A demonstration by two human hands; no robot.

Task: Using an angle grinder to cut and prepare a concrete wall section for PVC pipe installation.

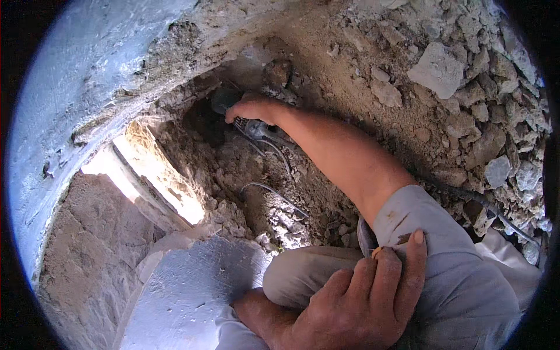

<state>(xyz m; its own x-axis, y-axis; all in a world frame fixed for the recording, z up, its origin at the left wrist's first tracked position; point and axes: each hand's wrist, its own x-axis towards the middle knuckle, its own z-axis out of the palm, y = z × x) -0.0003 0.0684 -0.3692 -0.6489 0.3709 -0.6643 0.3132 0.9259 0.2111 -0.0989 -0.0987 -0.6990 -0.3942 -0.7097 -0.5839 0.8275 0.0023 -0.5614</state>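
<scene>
My right hand [255, 109] reaches into a dug-out hollow under the pale wall, with its fingers bent over a dark rounded thing [224, 100]. Below the palm shows a ribbed grey part [240, 123], next to a shiny grey piece [256, 128]; their kind is hard to tell. Thin grey wires [274, 146] run out beside them. Nearer to me, my left hand [356, 297] lies across my knee and right sleeve, fingers curled and one finger straighter. By its fingertips show a small orange bit [376, 252] and a narrow grey edge [364, 236]; whatever it grips is mostly hidden.
Broken stones [437, 70] and rubble pile up on the right. A dark cable [496, 210] crosses there. Another bent wire [271, 189] sticks out of the dirt. The painted wall [93, 76] curves along the left, and a pale blue slab [192, 286] lies below it.
</scene>
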